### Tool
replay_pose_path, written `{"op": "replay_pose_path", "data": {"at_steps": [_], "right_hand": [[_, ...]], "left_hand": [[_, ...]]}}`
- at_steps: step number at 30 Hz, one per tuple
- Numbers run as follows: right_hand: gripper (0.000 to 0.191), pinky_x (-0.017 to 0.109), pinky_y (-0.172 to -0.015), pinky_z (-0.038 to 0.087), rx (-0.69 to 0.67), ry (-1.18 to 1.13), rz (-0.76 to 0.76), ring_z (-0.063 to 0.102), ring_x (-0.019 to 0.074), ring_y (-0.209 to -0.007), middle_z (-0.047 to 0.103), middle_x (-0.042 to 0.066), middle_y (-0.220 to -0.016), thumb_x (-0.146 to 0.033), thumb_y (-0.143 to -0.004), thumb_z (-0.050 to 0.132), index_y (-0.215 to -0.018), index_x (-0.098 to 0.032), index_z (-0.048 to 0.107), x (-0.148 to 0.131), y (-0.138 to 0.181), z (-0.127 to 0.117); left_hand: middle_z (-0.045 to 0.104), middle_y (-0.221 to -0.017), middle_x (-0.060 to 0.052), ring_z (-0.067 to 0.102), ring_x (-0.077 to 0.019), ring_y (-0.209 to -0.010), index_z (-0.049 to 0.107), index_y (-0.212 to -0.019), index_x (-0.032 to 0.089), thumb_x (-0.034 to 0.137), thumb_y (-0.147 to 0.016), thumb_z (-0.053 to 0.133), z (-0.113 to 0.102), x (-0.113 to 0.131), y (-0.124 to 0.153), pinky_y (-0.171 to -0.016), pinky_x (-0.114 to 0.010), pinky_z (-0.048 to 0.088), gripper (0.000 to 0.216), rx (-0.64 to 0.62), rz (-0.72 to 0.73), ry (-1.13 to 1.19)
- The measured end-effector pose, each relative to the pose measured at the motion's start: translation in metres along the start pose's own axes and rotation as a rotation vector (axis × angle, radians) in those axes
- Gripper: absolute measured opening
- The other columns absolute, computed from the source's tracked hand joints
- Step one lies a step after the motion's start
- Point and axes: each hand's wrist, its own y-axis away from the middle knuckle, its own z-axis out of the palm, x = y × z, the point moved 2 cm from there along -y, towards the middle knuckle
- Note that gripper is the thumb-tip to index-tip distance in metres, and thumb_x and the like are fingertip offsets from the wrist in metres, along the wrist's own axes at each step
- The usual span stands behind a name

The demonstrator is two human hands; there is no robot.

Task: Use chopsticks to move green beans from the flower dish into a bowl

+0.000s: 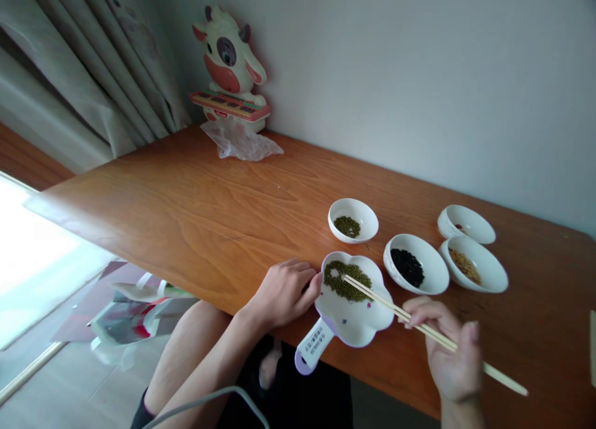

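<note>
My right hand is closed around a pair of light wooden chopsticks. Their tips reach into green mung beans in a white flower-shaped dish with a purple rim and a labelled handle. The handle sticks out past the table's front edge. At the dish's left rim, my left hand has its fingers curled and its thumb against the side. Behind the dish stands a white bowl with more mung beans. To its right is a bowl of black grains or seeds.
Farther right, one bowl holds yellowish pieces, and another bowl behind it has a little reddish-brown content. A cow-shaped toy keyboard and a clear plastic bag are at the back left of the wooden table.
</note>
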Motion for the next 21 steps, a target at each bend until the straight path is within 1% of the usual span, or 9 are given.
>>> {"op": "replay_pose_path", "data": {"at_steps": [2, 4, 8, 11, 14, 16, 18, 21], "right_hand": [[0.075, 0.045, -0.070, 0.050, -0.020, -0.030, 0.013, 0.063, 0.0293, -0.074, 0.067, 0.009, -0.078, -0.066, -0.105, 0.018, -0.079, -0.026, 0.076, 0.003, -0.001, -0.005], [0.075, 0.045, -0.069, 0.051, -0.059, -0.030, 0.015, 0.064, 0.0295, -0.074, 0.068, 0.010, -0.078, -0.068, -0.104, 0.019, -0.079, -0.026, 0.077, 0.000, -0.010, -0.011], [0.080, 0.045, -0.067, 0.052, -0.183, 0.104, -0.026, 0.066, 0.0310, -0.075, 0.070, 0.011, -0.077, -0.080, -0.098, 0.024, -0.074, -0.025, 0.077, -0.014, -0.040, -0.017], [0.081, 0.043, -0.064, 0.050, -0.282, 0.159, -0.090, 0.065, 0.0295, -0.070, 0.069, 0.010, -0.073, -0.083, -0.096, 0.025, -0.073, -0.025, 0.076, -0.022, -0.059, -0.017], [0.076, 0.044, -0.066, 0.050, -0.369, 0.190, -0.185, 0.066, 0.0290, -0.070, 0.071, 0.010, -0.077, -0.081, -0.097, 0.029, -0.077, -0.025, 0.077, -0.019, -0.067, -0.019], [0.074, 0.045, -0.066, 0.049, -0.365, 0.206, -0.227, 0.066, 0.0289, -0.070, 0.072, 0.010, -0.078, -0.079, -0.098, 0.031, -0.079, -0.025, 0.078, -0.013, -0.066, -0.020], [0.073, 0.043, -0.063, 0.048, -0.311, 0.182, -0.242, 0.065, 0.0276, -0.066, 0.071, 0.009, -0.075, -0.078, -0.099, 0.032, -0.078, -0.025, 0.077, -0.009, -0.062, -0.019], [0.069, 0.040, -0.058, 0.046, -0.245, 0.102, -0.237, 0.062, 0.0242, -0.060, 0.068, 0.006, -0.067, -0.074, -0.101, 0.033, -0.077, -0.025, 0.076, -0.010, -0.053, -0.012]], "left_hand": [[0.069, -0.083, -0.005, 0.063, -0.0195, -0.077, 0.059, -0.077, 0.020, 0.037, -0.114, 0.031, 0.000, -0.001, -0.002, -0.072, -0.031, 0.043, 0.050, -0.015, -0.006, 0.002], [0.070, -0.083, -0.004, 0.064, -0.0193, -0.077, 0.058, -0.077, 0.020, 0.038, -0.114, 0.032, 0.000, -0.002, -0.003, -0.069, -0.031, 0.041, 0.049, -0.027, -0.005, 0.002], [0.070, -0.083, -0.004, 0.064, -0.0190, -0.076, 0.058, -0.079, 0.020, 0.038, -0.114, 0.031, -0.001, -0.004, -0.006, -0.068, -0.031, 0.039, 0.048, -0.039, 0.011, 0.021], [0.071, -0.081, -0.004, 0.064, -0.0182, -0.071, 0.058, -0.077, 0.020, 0.036, -0.114, 0.033, -0.005, -0.006, -0.010, -0.063, -0.031, 0.034, 0.048, -0.056, 0.008, 0.027], [0.072, -0.080, -0.003, 0.063, -0.0180, -0.068, 0.059, -0.076, 0.020, 0.036, -0.113, 0.037, -0.008, -0.008, -0.014, -0.063, -0.032, 0.034, 0.045, -0.135, 0.066, 0.030], [0.070, -0.080, -0.003, 0.062, -0.0179, -0.068, 0.056, -0.076, 0.021, 0.036, -0.113, 0.036, -0.007, -0.009, -0.014, -0.063, -0.033, 0.034, 0.044, -0.148, 0.071, 0.024], [0.067, -0.080, -0.003, 0.061, -0.0180, -0.069, 0.054, -0.078, 0.021, 0.037, -0.113, 0.034, -0.005, -0.010, -0.012, -0.065, -0.033, 0.035, 0.044, -0.127, 0.064, 0.022], [0.065, -0.082, -0.002, 0.059, -0.0179, -0.072, 0.051, -0.080, 0.022, 0.035, -0.114, 0.033, -0.001, -0.011, -0.007, -0.068, -0.033, 0.036, 0.040, -0.115, 0.060, 0.033]]}}
